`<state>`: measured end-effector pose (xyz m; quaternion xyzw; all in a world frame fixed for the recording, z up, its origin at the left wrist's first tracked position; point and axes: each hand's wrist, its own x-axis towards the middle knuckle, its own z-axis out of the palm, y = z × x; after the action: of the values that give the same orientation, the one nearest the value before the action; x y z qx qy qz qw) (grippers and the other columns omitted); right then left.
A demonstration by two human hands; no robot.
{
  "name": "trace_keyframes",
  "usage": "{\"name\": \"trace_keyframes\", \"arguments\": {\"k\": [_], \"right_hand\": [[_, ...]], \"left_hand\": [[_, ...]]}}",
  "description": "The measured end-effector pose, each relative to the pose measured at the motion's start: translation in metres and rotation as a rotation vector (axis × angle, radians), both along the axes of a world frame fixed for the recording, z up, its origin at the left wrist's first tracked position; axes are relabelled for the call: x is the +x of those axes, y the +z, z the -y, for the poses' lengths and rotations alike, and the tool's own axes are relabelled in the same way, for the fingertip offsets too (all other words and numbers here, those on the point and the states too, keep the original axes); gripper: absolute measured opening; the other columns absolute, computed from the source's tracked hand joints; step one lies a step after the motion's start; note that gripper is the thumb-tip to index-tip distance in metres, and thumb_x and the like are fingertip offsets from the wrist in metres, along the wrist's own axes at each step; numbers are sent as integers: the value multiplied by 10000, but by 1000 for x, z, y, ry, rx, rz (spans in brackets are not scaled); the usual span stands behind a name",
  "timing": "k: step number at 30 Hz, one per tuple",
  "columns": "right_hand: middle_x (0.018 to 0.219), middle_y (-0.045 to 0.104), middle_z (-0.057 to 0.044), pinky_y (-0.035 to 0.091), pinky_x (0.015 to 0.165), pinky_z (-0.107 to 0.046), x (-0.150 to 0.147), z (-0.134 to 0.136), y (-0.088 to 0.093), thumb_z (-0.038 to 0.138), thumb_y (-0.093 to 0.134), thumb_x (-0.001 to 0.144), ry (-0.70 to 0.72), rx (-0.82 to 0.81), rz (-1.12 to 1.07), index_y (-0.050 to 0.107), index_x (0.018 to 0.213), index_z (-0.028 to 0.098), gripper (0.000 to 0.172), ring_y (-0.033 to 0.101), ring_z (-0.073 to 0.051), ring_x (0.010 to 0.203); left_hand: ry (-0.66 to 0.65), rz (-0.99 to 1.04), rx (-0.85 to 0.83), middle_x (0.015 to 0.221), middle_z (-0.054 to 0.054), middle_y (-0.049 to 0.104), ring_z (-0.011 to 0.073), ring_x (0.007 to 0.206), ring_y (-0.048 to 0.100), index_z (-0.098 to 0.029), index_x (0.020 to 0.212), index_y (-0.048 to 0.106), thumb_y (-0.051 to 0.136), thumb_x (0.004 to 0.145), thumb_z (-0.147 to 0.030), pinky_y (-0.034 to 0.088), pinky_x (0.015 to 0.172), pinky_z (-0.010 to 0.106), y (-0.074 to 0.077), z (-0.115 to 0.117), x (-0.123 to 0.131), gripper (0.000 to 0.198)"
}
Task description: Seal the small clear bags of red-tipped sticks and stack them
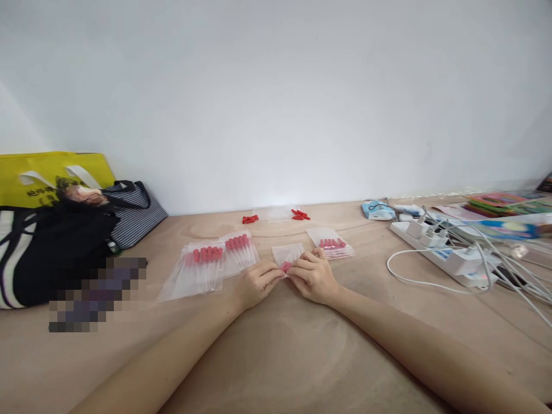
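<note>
My left hand [259, 283] and my right hand [314, 277] meet over the table, each pinching the near edge of a small clear plastic bag [284, 253]. Red rubber pieces [286, 266] show inside it, partly hidden by my fingers. Left of my hands lie clear bags of red-topped droppers [209, 261], with another such bag [238, 253] just behind. Beyond my right hand is a stack of bags [333, 244] with a row of red tops showing.
Loose red rubber pieces [250, 219] and more red pieces [301, 215] lie by the wall around clear tubes [279, 217]. At right are a power strip [448, 259] with cables, a blue mask packet [378, 210] and booklets [500, 201]. Bags [56, 259] crowd the left.
</note>
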<state>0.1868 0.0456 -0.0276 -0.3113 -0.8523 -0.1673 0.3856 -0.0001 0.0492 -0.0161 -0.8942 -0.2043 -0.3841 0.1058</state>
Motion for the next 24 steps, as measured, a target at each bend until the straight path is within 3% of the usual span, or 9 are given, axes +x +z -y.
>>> {"name": "trace_keyframes", "arguments": {"k": [12,18,24], "right_hand": [[670,597,24,206,720,-331,11,2,3,232,475,807,-10,-7,-3,607,748,234,144,440,-119,707],[707,606,19,219,744,-333,27,3,4,216,459,816,-34,13,11,586,718,214,161,449,-118,715],[592,547,10,276,676,-295,27,1,1,246,462,822,-99,82,-25,502,586,174,249,440,-105,614]], "left_hand": [[-35,24,55,738,32,622,116,678,563,-159,808,581,488,788,-107,491,624,246,3,2,-3,108],[-25,57,1,707,30,614,109,651,557,-160,789,589,491,794,-127,485,602,232,3,4,-5,104],[-14,76,-59,700,29,613,106,633,561,-170,783,594,489,802,-164,480,588,228,0,2,-9,106]]}}
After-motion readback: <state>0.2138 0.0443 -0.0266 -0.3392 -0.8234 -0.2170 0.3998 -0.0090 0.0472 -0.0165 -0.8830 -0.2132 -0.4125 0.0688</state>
